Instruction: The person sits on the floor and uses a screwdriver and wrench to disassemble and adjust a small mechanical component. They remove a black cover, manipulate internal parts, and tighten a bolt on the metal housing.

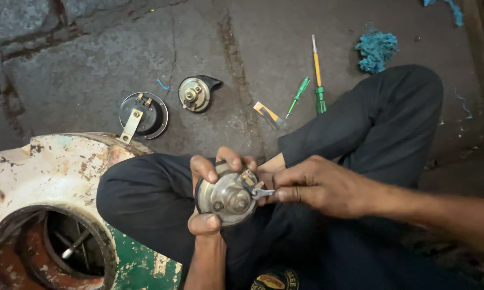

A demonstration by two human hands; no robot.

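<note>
The left hand (207, 196) grips a round metal horn (228, 197) above the person's lap; the right hand (311, 185) pinches a small spanner (262, 192) against its rim. Two more horns lie on the floor: a dark one (143, 114) with a bracket and a brass-centred one (194, 94). Two green screwdrivers (318, 75) and a blue rag (377, 49) lie beyond the knee. A rusty drum (48, 166) at left holds a rod (74, 246).

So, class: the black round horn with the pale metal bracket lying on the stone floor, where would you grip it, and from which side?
Probably by the pale metal bracket, coming from above at its near end. The black round horn lies flat on the stone floor, its low rim offering little hold, while the bracket sticks out past the rim like a handle.
</note>
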